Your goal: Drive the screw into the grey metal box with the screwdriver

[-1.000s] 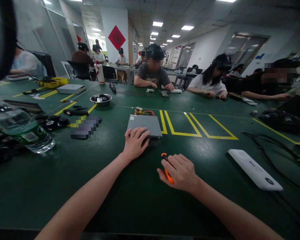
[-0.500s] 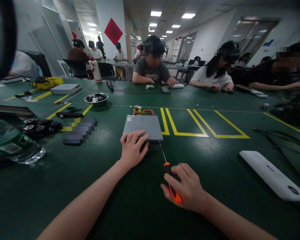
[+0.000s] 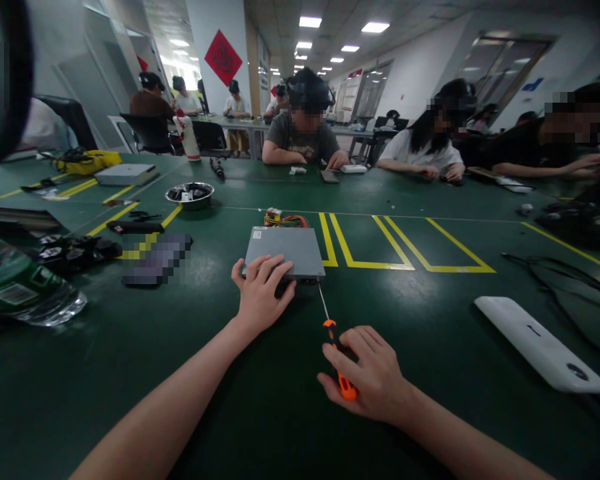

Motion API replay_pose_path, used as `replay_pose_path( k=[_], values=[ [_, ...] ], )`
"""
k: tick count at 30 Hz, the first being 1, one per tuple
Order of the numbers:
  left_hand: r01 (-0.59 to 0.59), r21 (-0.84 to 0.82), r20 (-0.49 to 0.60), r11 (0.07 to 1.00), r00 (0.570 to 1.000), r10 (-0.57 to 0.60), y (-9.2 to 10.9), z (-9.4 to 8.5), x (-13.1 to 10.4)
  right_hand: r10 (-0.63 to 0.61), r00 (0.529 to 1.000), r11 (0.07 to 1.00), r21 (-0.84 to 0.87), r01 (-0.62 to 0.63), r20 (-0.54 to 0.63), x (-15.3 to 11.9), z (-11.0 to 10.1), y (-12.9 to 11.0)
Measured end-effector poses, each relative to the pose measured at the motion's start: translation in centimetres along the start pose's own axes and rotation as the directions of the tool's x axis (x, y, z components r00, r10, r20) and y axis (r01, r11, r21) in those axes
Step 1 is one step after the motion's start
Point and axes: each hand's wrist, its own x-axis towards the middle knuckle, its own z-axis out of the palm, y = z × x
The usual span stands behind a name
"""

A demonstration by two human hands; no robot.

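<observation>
A grey metal computer power supply (image 3: 293, 245) lies flat on the green table, its bundle of coloured wires (image 3: 286, 220) coming out at the far side. My left hand (image 3: 264, 293) holds it at the near left edge, fingers spread over the top and the thumb by the near side. In my right hand (image 3: 367, 373) is a screwdriver (image 3: 347, 387) with an orange and black handle, gripped between thumb and fingers. Its thin shaft points up to the near right corner of the power supply. Whether the tip sits in a screw is too small to tell.
A steel bowl (image 3: 190, 195) of small parts stands beyond on the left. Nearer are a phone-like blurred object (image 3: 157, 259) and a water bottle (image 3: 25, 287). On the right lie a white oblong device (image 3: 540, 343) and black cables (image 3: 555, 287). Co-workers sit across the table.
The screwdriver handle has turned in my right hand and stands a little more upright. My left hand stays on the power supply. The whole view has shifted slightly.
</observation>
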Motion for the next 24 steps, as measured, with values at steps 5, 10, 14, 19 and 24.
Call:
replay_pose_path(
  k=[5,10,14,19,24],
  values=[
    [0.001,-0.018,0.007,1.0,1.0,-0.001,0.0,0.0,0.1,0.008,0.999,1.0,-0.004,-0.008,-0.041,-0.3,-0.2,0.3],
    [0.006,-0.023,0.007,1.0,1.0,-0.006,-0.1,0.1,0.0,-0.005,0.995,1.0,-0.008,0.006,0.096,-0.3,0.6,-0.3],
    [0.005,-0.006,0.013,1.0,1.0,-0.005,-0.1,0.1,0.0,0.018,0.998,0.999,0.035,-0.02,0.06,0.1,0.6,-0.1],
    [0.005,-0.011,0.028,1.0,1.0,-0.005,-0.2,0.2,0.0,0.088,0.991,0.991,0.108,-0.076,-0.102,-0.3,0.1,0.7],
    [0.001,-0.003,0.024,1.0,1.0,-0.001,-0.1,0.2,0.0,0.037,0.999,0.999,0.033,-0.036,-0.02,-0.7,0.4,0.3]
  ],
)
